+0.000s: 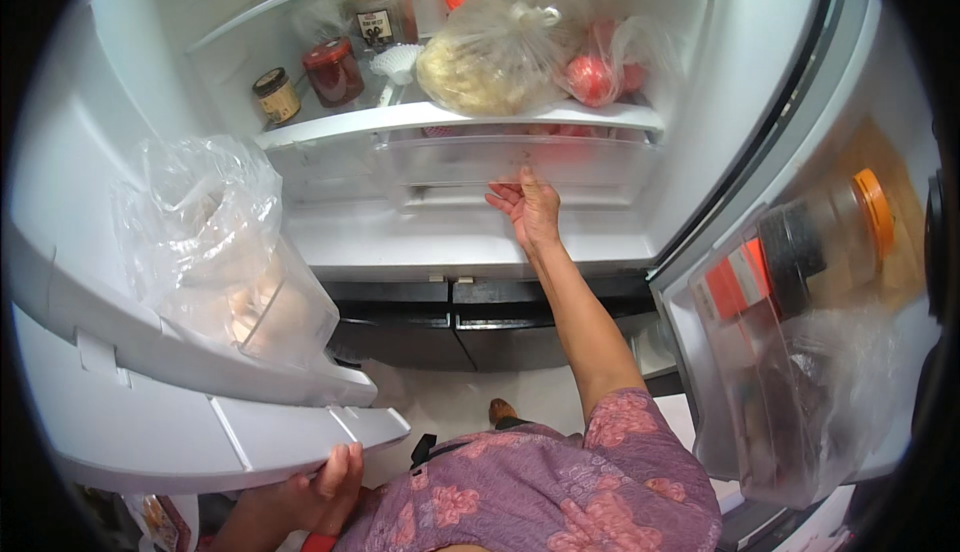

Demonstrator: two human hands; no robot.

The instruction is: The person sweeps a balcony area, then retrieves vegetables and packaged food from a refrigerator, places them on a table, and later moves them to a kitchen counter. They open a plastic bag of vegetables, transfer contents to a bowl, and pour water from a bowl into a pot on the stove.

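Observation:
My left hand curls its fingers around the edge of the left refrigerator door. Inside the refrigerator, my right hand is at the lower front edge of a clear plastic drawer. Its thumb points up against the drawer front, and its fingers spread just below the edge. Reddish things show dimly through the drawer. Above it, on the shelf, lie a large knotted plastic bag of pale food and a bag with round red fruit.
The shelf also holds a small dark-lidded jar, a red-lidded jar, a yellow-lidded jar and white foam netting. A bag of eggs fills the left door bin. An orange-lidded container sits in the open right door.

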